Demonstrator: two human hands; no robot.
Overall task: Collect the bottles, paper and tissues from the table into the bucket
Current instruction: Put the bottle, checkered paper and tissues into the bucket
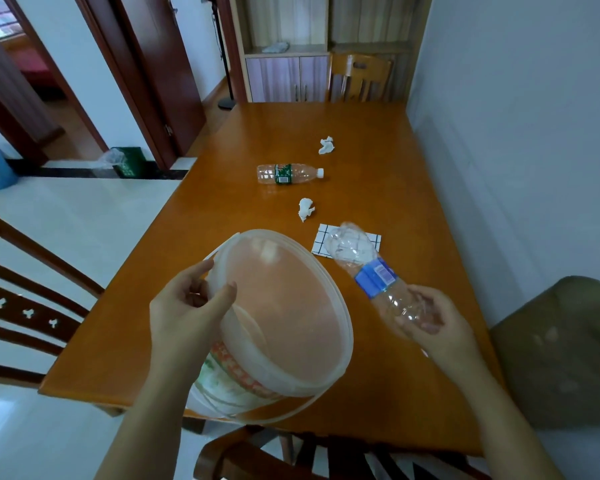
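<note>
My left hand (pixel 187 306) grips the rim of a translucent white bucket (pixel 312 362), held tilted above the near part of the wooden table (pixel 378 133), its mouth turned up and to the right. My right hand (pixel 430 320) holds an empty clear bottle with a blue label (pixel 368 268) just right of the bucket's rim, its base pointing away from me. A sheet of grid-lined paper (pixel 321 242) lies partly behind that bottle. One crumpled tissue (pixel 305 208) lies beyond the paper, a green-labelled bottle (pixel 288 173) lies on its side farther off, and a second tissue (pixel 326 145) lies beyond it.
Wooden chairs stand at the left (pixel 32 299), at the near edge (pixel 257 455) and at the table's far end (pixel 361 77). A white wall runs along the table's right side. An olive cushion (pixel 561 351) sits at the right. A cabinet (pixel 284 77) stands beyond the table.
</note>
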